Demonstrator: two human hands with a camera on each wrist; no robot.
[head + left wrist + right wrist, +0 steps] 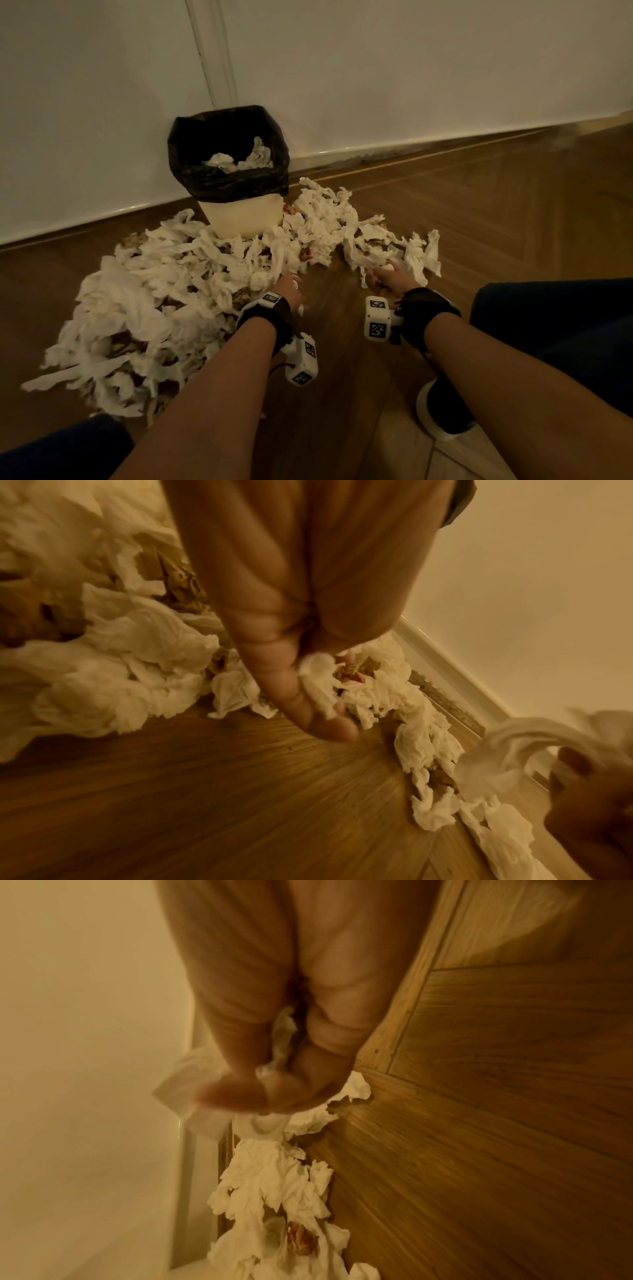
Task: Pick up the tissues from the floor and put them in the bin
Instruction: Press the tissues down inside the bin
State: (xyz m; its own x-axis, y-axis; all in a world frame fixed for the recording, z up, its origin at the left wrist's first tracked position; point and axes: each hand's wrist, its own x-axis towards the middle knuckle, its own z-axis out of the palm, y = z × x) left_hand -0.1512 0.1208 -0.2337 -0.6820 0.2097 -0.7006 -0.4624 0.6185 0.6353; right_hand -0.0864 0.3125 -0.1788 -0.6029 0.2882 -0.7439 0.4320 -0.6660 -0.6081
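both forearms reach forward from the bottom of the head view, each with a black wrist strap. left hand sits at the near edge of the big heap of tissues, fingers curled round a small white wad in the wrist view. right hand grips a tissue clump at the smaller scatter to the right, paper showing between its curled fingers. tissues spread over the wooden floor around the base of the bin. it stands against the white wall, lined with a black bag, a few tissues inside.
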